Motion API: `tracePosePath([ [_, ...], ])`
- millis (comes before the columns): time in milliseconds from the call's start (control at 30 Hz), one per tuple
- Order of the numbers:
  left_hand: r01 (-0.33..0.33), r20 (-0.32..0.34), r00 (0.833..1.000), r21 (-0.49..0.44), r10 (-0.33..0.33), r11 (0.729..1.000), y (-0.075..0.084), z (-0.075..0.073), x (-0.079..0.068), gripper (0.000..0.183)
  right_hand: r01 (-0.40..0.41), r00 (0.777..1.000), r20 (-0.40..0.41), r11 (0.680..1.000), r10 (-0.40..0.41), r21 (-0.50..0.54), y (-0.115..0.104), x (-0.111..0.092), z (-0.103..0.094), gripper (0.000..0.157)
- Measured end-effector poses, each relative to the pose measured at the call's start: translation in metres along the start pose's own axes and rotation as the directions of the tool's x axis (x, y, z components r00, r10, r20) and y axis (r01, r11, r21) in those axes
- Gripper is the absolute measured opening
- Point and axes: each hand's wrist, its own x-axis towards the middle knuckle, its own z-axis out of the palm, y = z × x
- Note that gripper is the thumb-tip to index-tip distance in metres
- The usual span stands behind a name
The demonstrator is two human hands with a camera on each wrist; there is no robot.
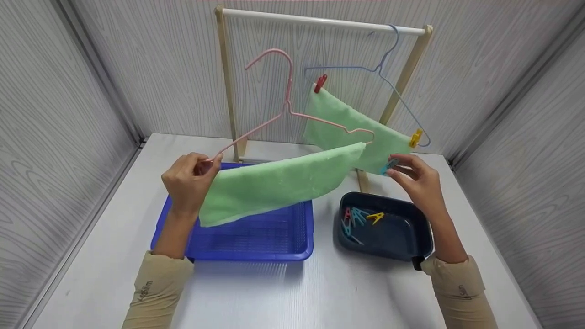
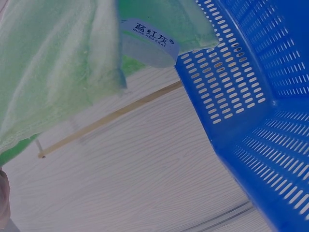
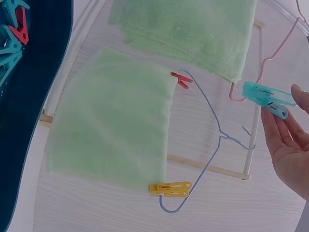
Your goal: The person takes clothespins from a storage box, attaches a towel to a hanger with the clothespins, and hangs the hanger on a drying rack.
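Observation:
My left hand (image 1: pixel 187 180) grips one end of a pink hanger (image 1: pixel 288 107) together with the corner of a light green cloth (image 1: pixel 274 187). The cloth is draped along the hanger's lower bar, its far corner at the hanger's right end, and a white label (image 2: pixel 150 42) shows in the left wrist view. In my right hand (image 1: pixel 418 183) a teal clothespin (image 1: pixel 389 166) is pinched between thumb and fingers, just right of the cloth's far corner. Behind, a second green cloth (image 1: pixel 384 137) hangs from a blue hanger (image 1: pixel 340 67) by a red clothespin (image 1: pixel 321 83) and a yellow clothespin (image 1: pixel 416 138).
A blue perforated basket (image 1: pixel 247 257) sits beneath the held cloth. To its right stands a dark tray (image 1: pixel 397 237) with several loose clothespins (image 1: pixel 358 215). A rack with a white rod (image 1: pixel 315 20) and wooden posts (image 1: pixel 226 77) rises behind, and patterned walls enclose the table.

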Motion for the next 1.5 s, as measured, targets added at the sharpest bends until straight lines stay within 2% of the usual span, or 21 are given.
tracePosePath([
  [333,-0.007,0.024,1.000,0.008,0.006,1.000,-0.002,0.000,0.000,0.035,0.153,0.988,0.007,0.988,-0.153,0.026,0.000,0.013,0.006,0.028],
  [500,-0.008,0.022,1.000,0.006,0.008,1.000,-0.001,0.000,-0.001,0.036,0.194,0.981,-0.005,0.981,-0.194,0.027,0.001,0.017,0.009,0.027],
  [1033,-0.005,0.017,1.000,0.002,0.004,1.000,0.001,-0.001,0.001,0.038,0.245,0.969,-0.038,0.968,-0.243,0.049,0.002,0.027,0.018,0.027],
  [1233,-0.015,-0.003,1.000,0.007,0.015,1.000,0.003,0.001,0.003,0.042,0.253,0.967,-0.041,0.965,-0.250,0.065,0.003,0.031,0.020,0.027],
  [1500,-0.017,0.004,1.000,0.007,0.017,1.000,0.002,0.001,0.001,0.042,0.254,0.967,-0.040,0.963,-0.251,0.090,0.004,0.035,0.024,0.025],
])
